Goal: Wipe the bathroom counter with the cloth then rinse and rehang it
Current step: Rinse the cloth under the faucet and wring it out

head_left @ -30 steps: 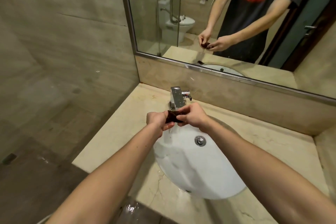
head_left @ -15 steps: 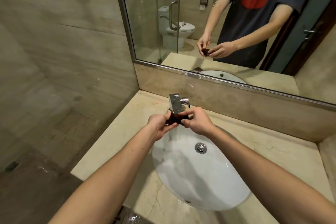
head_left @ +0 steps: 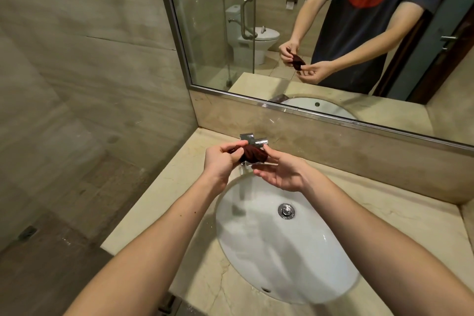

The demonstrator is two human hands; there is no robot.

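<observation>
A view down from the person's head onto a beige marble worktop [head_left: 164, 202] with a white oval basin [head_left: 289, 259] set into it; two bare forearms reach in from the near edge toward the far side of the basin. Both hands meet over the far rim, just in front of a chrome tap [head_left: 252, 140]; between them is a small dark red cloth [head_left: 252, 155], bunched into a twisted wad and held in the air above the basin, clear of the worktop. The left hand [head_left: 221, 161] sits on the left of the cloth, its fingers [head_left: 232, 147] curled and pinched on the cloth's left end; the right hand [head_left: 282, 174] is on the right, palm turned up, thumb and forefinger clamped on the cloth's right end while its other fingers spread loosely apart below. A round chrome drain plug [head_left: 286, 211] sits in the basin, nearer than the hands and slightly right. A steel-framed mirror [head_left: 256, 101] runs along the far wall above a marble upstand; it reflects the person's dark T-shirt with a red cat face, the same two hands holding the cloth, a toilet behind a glass partition, and a door at far right. A beige tiled wall [head_left: 89, 59] fills the left side.
</observation>
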